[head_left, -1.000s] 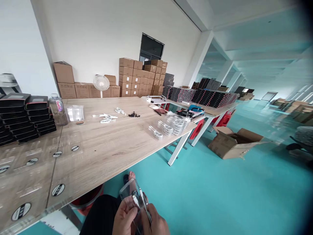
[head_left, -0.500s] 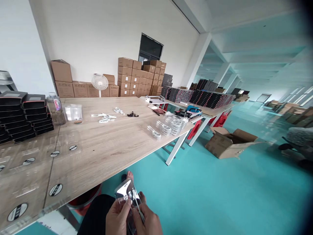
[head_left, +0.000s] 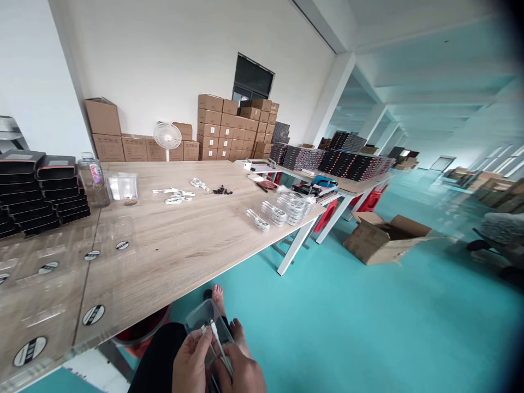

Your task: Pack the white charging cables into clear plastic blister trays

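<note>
Left hand (head_left: 192,357) pinches a white cable (head_left: 219,343) near its plug; the right hand (head_left: 241,371) grips farther down, against a clear case (head_left: 197,316), bottom centre.
The case has just lost its bright glare, apparently turned, so the cable seems mid-adjustment. Right of frame, an open cardboard box (head_left: 366,245) hides its contents.

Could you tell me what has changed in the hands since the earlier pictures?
The left hand and right hand have moved slightly left in view, with the clear plastic pack and white cable. The bright patch seen on the pack half a second ago is gone. Neither hand visibly let go. The cable bundles on the table stayed.
</note>
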`<state>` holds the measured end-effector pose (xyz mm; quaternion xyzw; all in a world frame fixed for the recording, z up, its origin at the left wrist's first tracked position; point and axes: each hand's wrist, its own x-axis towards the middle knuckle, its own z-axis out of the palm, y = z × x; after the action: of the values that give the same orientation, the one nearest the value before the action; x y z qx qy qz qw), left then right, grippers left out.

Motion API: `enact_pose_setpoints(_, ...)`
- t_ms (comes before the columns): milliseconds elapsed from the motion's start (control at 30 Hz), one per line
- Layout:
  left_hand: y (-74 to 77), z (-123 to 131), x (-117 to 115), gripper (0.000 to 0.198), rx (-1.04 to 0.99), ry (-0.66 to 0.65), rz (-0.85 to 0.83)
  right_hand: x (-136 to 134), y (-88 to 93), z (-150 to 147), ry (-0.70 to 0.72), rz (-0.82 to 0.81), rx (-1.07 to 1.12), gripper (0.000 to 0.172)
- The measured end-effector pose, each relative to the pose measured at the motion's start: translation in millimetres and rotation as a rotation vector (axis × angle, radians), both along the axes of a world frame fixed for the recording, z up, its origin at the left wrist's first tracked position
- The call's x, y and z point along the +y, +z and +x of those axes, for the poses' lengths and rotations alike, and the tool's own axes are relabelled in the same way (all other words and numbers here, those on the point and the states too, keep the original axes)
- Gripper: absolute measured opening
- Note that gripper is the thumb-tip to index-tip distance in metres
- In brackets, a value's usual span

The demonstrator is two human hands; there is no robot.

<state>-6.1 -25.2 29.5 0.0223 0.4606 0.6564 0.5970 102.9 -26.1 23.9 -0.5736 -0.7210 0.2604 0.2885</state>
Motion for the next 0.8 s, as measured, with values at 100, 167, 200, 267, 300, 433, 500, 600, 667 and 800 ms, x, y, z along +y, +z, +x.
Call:
enact_pose_setpoints(100, 5.2, -3, 0, 0.038, 0.104, -0.001, 0.082, 1, -1.2, -1, 0.03, 0.001, 0.058, 0.035)
enact_pose_setpoints(167, 9.6, -2, 1, 0.04, 0.18, 0.022, 0.111, 1, -3.1, 0, 0.034, 0.028, 0.065, 0.044)
enact_pose_setpoints(200, 11.8, -2, 2, 0.041, 0.202, 0.025, 0.113, 0, -3.5, 1, 0.031, 0.049, 0.052, 0.047)
enact_pose_setpoints(267, 16.2, -1, 3, 0.041, 0.228, 0.029, 0.118, 0, -2.1, 2, 0.025, 0.105, 0.004, 0.049)
enact_pose_setpoints(300, 18.5, -1, 3, 0.041, 0.235, 0.031, 0.123, 0, -0.1, 3, 0.025, 0.141, -0.016, 0.048)
enact_pose_setpoints(433, 29.2, 0, 0, 0.042, 0.219, 0.022, 0.133, 3, 10.6, 8, 0.07, 0.302, 0.07, 0.039)
enact_pose_setpoints(500, 35.1, 1, -2, 0.042, 0.162, 0.017, 0.145, 6, 13.9, 10, 0.098, 0.343, 0.169, 0.032)
enact_pose_setpoints(600, 42.4, 2, -4, 0.04, 0.072, 0.003, 0.181, 7, 16.2, 12, 0.111, 0.328, 0.254, 0.025)
enact_pose_setpoints(667, 45.5, 2, -4, 0.038, 0.038, -0.009, 0.207, 7, 18.2, 12, 0.102, 0.304, 0.269, 0.027)
enact_pose_setpoints(800, 47.3, 1, -4, 0.042, 0.037, -0.019, 0.2, 9, 26.1, 13, 0.11, 0.25, 0.289, 0.033)
